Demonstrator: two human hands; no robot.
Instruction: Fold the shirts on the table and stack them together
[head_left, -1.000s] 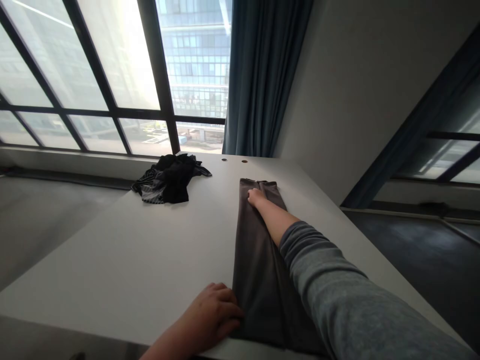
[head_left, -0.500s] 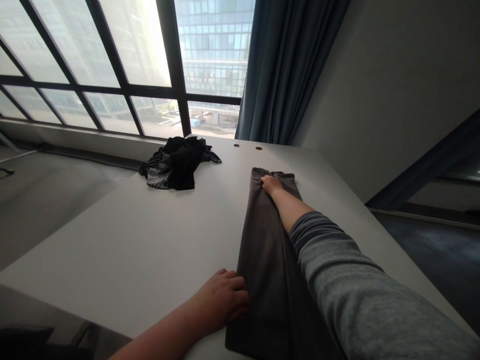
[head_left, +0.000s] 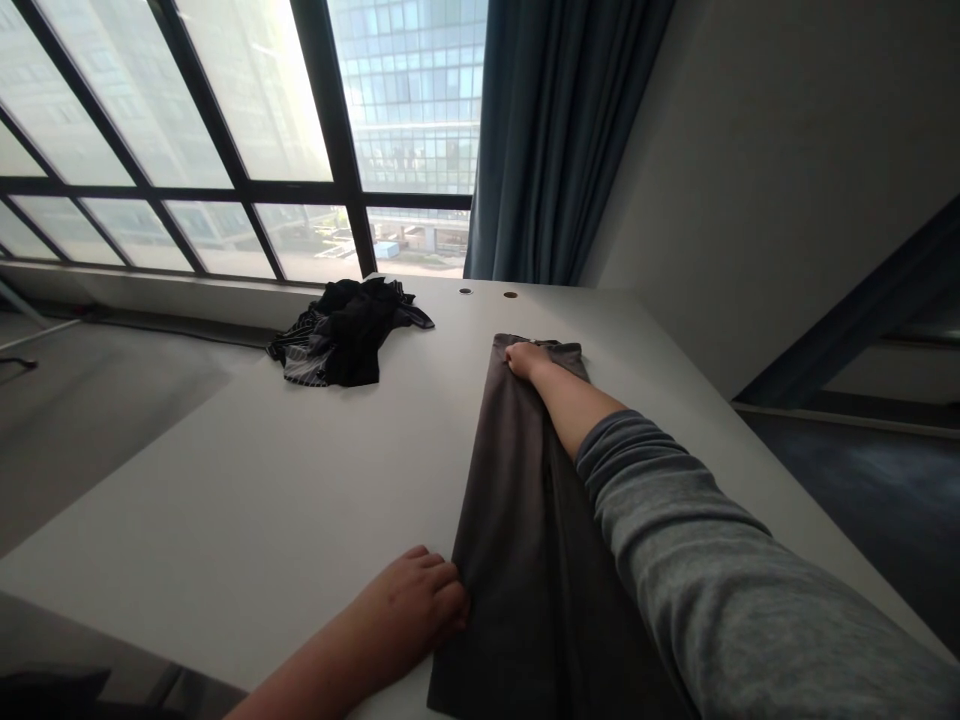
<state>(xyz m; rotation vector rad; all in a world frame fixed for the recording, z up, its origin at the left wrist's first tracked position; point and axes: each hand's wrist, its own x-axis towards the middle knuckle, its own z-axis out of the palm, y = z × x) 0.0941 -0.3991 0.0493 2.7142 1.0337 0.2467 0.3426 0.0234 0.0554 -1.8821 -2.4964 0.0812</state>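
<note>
A pair of dark grey-brown trousers (head_left: 502,530) lies lengthwise on the white table (head_left: 300,500), with the waist end away from me. My left hand (head_left: 421,605) is closed on the left edge of the cloth near the lower end, its fingertips partly hidden. Close to the waistband, my right hand (head_left: 527,360) has its fingers closed on the fabric. My right forearm and grey sleeve cover part of the trousers' right side. Down the middle runs a dark fold line.
A crumpled black garment with white stripes (head_left: 345,335) lies at the table's far left. Two round cable holes (head_left: 511,295) sit near the far edge. Behind stand a window (head_left: 285,120) and a blue curtain (head_left: 562,150); a wall rises on the right.
My left hand has shifted slightly left, and the trousers' left edge has moved with it. The fold line in the middle shows more clearly. The view has also shifted a little.
</note>
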